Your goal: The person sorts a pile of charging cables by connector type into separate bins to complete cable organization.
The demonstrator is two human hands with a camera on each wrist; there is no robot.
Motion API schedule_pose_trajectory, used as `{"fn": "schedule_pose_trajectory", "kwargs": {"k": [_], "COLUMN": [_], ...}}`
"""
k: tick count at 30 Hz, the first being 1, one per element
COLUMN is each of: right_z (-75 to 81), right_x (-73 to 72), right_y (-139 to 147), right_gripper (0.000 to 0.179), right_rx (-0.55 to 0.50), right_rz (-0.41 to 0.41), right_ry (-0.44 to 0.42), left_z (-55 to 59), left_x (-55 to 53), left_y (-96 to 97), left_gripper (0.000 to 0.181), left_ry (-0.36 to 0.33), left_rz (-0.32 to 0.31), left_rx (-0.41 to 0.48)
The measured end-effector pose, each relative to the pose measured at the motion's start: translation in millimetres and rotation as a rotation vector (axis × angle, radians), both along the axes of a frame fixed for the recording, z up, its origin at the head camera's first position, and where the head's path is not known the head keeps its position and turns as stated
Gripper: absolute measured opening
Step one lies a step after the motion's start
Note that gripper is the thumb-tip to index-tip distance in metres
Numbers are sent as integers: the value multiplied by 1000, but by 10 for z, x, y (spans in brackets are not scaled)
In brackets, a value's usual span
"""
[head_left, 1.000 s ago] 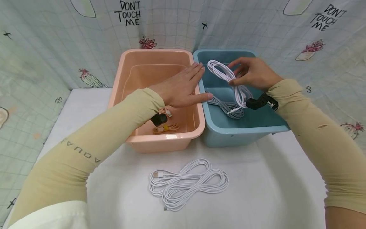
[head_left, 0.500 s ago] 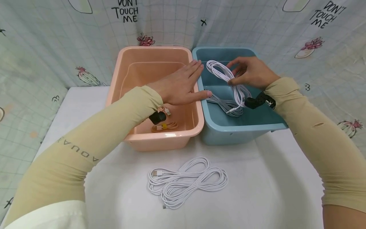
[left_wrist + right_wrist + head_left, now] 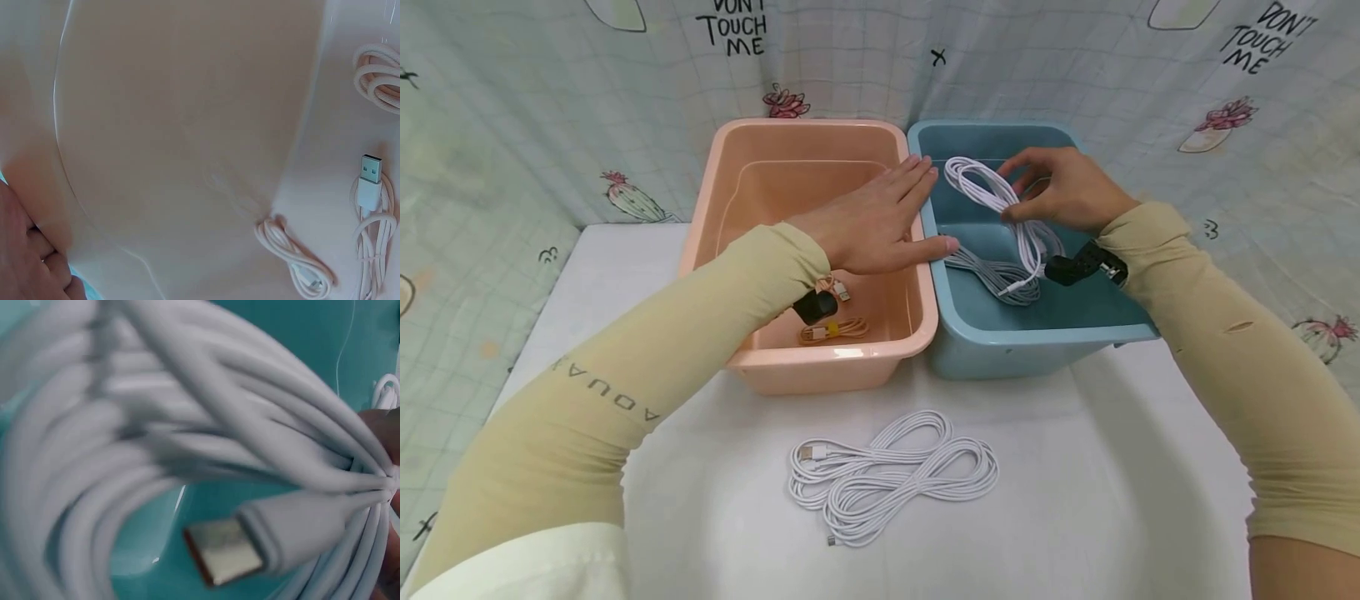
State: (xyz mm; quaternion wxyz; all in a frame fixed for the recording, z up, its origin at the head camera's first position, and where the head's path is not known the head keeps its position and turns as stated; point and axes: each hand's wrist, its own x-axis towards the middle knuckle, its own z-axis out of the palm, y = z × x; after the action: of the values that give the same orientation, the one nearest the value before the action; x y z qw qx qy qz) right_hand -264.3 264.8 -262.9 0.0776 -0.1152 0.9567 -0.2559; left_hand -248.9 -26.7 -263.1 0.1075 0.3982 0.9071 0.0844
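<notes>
My right hand point(image 3: 1067, 190) pinches a coiled white charging cable point(image 3: 981, 185) inside the blue bin point(image 3: 1022, 337). In the right wrist view the cable's metal plug point(image 3: 228, 550) hangs near the camera, its strands gathered at the fingers. Beneath it in the bin lies a grey cable coil point(image 3: 992, 275). My left hand point(image 3: 880, 218) lies flat with straight fingers over the peach bin point(image 3: 835, 357), its fingertips at the rim where the two bins meet. Pale orange cables point(image 3: 838, 329) lie in the peach bin; the left wrist view shows a USB plug point(image 3: 370, 178) on one.
Another white cable point(image 3: 895, 479), in a figure-eight coil, lies on the white table point(image 3: 1060, 500) in front of the bins. A patterned curtain point(image 3: 850, 58) hangs right behind the bins.
Both hands and the held cable keep nearly the same place. Only the head view shifts slightly.
</notes>
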Motion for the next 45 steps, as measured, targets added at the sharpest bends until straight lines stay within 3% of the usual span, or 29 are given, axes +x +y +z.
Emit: {"fn": "schedule_pose_trajectory", "kwargs": {"k": [8,19,37,45], "right_z": [-18,-14,22,115], "right_x": [-11,4,44,99], "right_y": [4,-3,-10,-22], "right_gripper": [61,60,59,55], "right_rx": [21,8,-33,-11], "right_rz": [-59,-79,-68,-30], "right_ry": [31,29,40,51], "left_z": [18,-4,7,0], "left_x": [4,2,20,17], "left_y": [7,16,6,10], "left_gripper": [97,97,98,97], "left_ry": [-2,2,-16,-15], "left_rz": [1,0,11,7], "left_rx": [-6,-4,8,12]}}
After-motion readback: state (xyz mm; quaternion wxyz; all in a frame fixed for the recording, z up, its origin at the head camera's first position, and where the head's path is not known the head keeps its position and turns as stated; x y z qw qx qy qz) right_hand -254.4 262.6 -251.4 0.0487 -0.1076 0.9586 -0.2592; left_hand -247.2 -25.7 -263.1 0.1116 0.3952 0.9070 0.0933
